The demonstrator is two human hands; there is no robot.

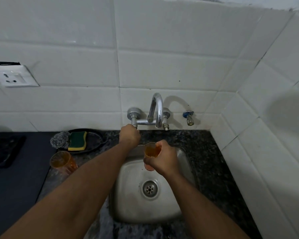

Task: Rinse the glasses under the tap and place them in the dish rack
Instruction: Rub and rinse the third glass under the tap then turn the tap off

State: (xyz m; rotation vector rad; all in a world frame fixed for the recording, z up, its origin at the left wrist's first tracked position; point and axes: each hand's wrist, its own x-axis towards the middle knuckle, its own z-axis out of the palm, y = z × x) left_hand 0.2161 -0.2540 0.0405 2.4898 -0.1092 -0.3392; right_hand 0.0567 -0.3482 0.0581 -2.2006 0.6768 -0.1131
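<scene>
Reaching up with my left hand (129, 135), I have it closed around the left tap handle (134, 124) on the wall, while my right hand (162, 157) is wrapped around an orange glass (150, 150), holding it over the back of the sink (128, 195), mouth tipped toward the spout (158, 109). No water shows at the spout as far as I can tell, so I judge this to be the very start of the rinse — getting the flow going. A second orange glass (60, 161) waits on the dark counter (205, 161) to the left of the sink, just in front of the black tray (95, 138) that holds a green-and-yellow sponge (78, 140) and a steel scrubber (59, 140). The dish rack I cannot make out for certain; a dark mat (3, 152) lies at far left, but I would not call it the rack. Next I need to turn that handle gently — too much and the stream will splash off the steel — then bring the glass under the spout so its open mouth catches the water.
</scene>
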